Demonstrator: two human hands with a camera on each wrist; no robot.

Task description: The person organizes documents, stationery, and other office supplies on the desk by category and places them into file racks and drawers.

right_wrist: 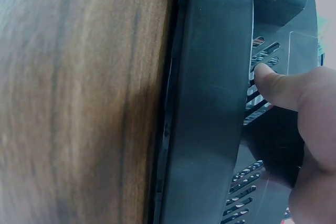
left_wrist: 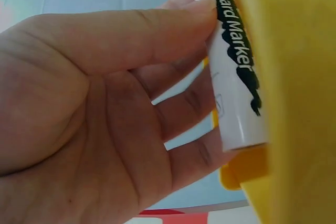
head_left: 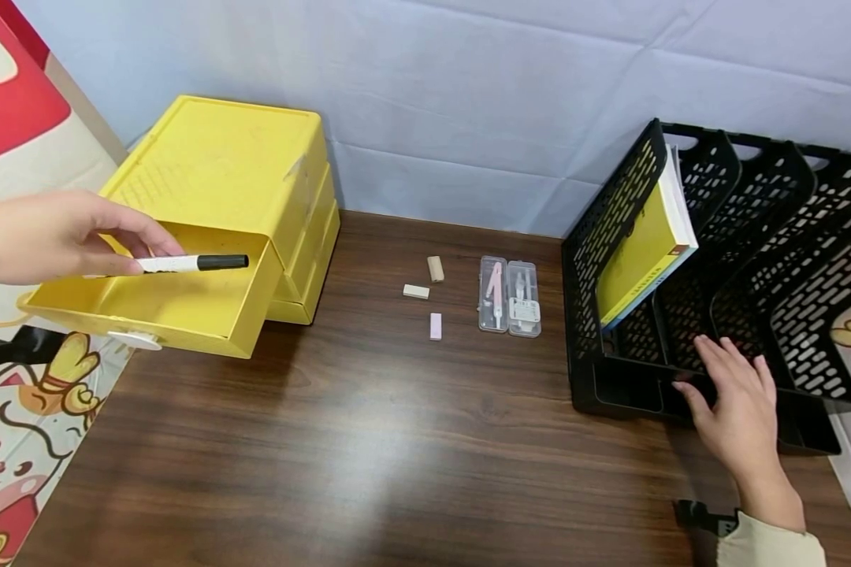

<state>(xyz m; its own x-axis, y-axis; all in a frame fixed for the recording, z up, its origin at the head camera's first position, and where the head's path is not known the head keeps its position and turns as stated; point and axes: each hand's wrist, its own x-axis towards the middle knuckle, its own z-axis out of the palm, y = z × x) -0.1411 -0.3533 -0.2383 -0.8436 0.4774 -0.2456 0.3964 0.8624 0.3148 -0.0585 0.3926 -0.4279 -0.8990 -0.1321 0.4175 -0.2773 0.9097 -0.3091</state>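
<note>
My left hand (head_left: 92, 236) pinches a whiteboard marker (head_left: 184, 263) between thumb and fingers, above the pulled-out top drawer (head_left: 184, 303) of a yellow drawer unit (head_left: 220, 157). The marker is white with a black cap, and in the left wrist view its printed barrel (left_wrist: 231, 72) lies close to the yellow wall. At the right, my right hand (head_left: 737, 402) rests over the front of a black file rack (head_left: 581, 315), fingers spread. In the right wrist view the thumb (right_wrist: 273, 85) is near the rack's front tray edge; nothing is held there.
A yellow book (head_left: 645, 244) stands in the rack's left slot. Mid-table lie several small erasers, including a pink one (head_left: 436, 327), beside a clear compass case (head_left: 509, 295). A pale cloth (head_left: 454, 118) hangs behind the brown table (head_left: 397, 441).
</note>
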